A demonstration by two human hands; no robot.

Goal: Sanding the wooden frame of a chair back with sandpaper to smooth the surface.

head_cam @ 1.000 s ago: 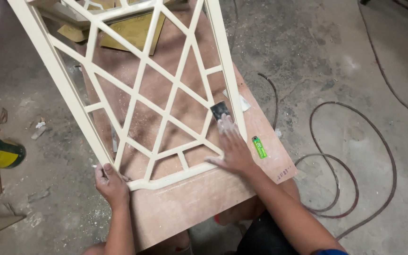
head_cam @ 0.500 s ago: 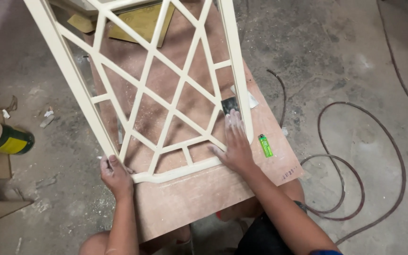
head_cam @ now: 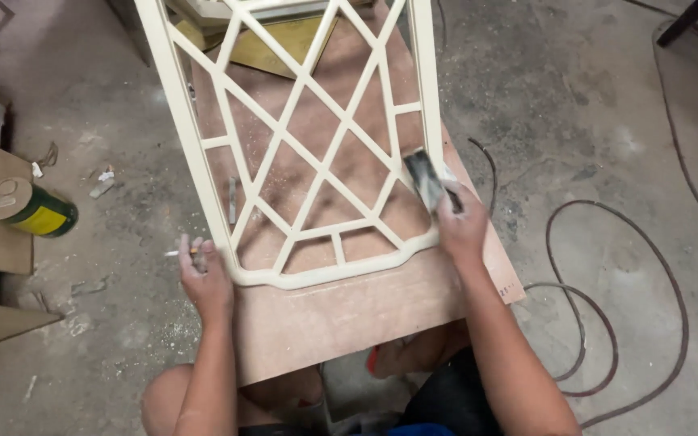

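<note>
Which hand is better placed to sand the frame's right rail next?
Right, probably. The right hand grips the dark sanding pad right against the cream lattice frame's right rail. The left hand is at the lower left corner, steadying the frame, with a cigarette between its fingers.

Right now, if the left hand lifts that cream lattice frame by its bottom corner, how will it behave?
The lattice frame would probably stay rigid, since its bars look solid and joined. It is long and runs out of view, so it would likely feel top-heavy and swing. The dusty plywood board under it may let it slide against the left hand.
</note>
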